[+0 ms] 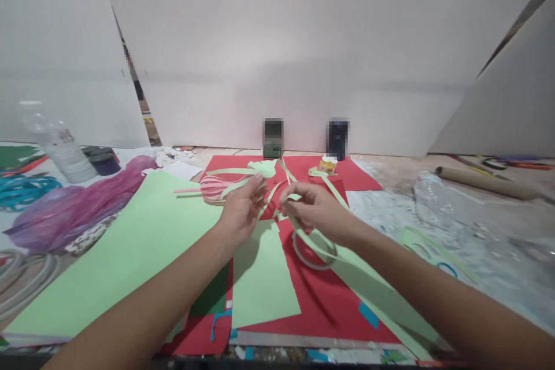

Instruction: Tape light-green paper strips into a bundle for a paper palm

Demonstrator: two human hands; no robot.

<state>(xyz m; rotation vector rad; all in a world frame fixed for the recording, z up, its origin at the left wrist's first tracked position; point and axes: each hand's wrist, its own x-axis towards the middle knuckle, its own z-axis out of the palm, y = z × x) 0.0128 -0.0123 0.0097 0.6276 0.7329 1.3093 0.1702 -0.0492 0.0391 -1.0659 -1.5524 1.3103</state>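
Note:
My left hand (243, 208) is closed, its thumb and fingers pinching a light green paper piece (263, 169) with strips hanging off it. Beside that hand lies a looped bundle of pink paper strips (211, 189). To the right, my right hand (315, 208) has its fingers closed on a narrow light green paper strip (303, 234), which bends down and away below the palm. Under this hand a pale ring (315, 267) rests on the red sheet (303, 300). Between the hands, more thin green strips criss-cross, partly hidden by the fingers.
Green sheets (143, 243) cover the left and middle. A small yellow-labelled jar (328, 166) and two phone-like objects (273, 139) stand before the white panel (277, 69). Water bottle (63, 147) and purple plastic bag (87, 202) are left; cardboard tube (485, 181) and green stencil (433, 251) right.

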